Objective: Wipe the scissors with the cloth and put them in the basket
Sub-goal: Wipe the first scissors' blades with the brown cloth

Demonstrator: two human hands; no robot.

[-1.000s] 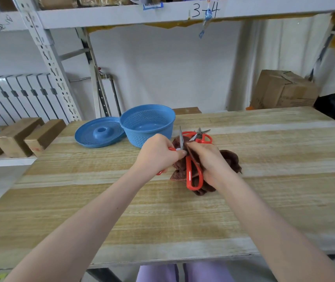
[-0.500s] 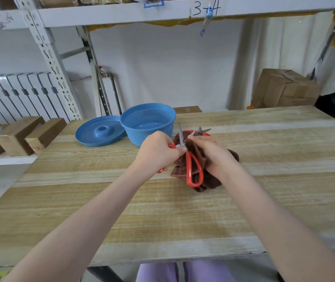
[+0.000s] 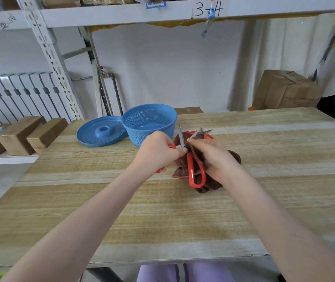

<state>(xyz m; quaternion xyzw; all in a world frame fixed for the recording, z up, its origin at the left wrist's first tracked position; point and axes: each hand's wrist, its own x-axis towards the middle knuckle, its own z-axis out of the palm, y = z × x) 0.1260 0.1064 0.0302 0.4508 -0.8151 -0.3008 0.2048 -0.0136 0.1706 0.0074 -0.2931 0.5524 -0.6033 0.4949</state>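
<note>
1. Scissors (image 3: 190,169) with red handles are held above the tabletop (image 3: 162,216), just in front of the basket (image 3: 149,123). They are spread open; one steel blade points up and away, and one red handle loop hangs down over the cloth (image 3: 234,158).
2. The other red handle is enclosed by the left hand (image 3: 158,152), fingers curled tightly round it, with red showing above and below the fist.
3. The brown cloth is bunched in the right hand (image 3: 213,156). Its fingers are curled round a fold, which is pinched against the scissors near the pivot. The rest of the cloth trails down to the tabletop under that hand.
4. A second pair of scissors (image 3: 203,133), also red-handled, is seen lying on the tabletop just behind the hands. It is partly hidden by them.
5. The basket is blue, round and perforated, and stands upright near the far edge of the tabletop.
6. A blue lid (image 3: 99,132) is noted just left of the basket, touching or nearly touching it.
7. Wooden blocks (image 3: 20,133) are stacked on a low shelf at far left, before a white radiator (image 3: 10,94).
8. A cardboard box (image 3: 286,90) is seen beyond the tabletop's far right corner.
</note>
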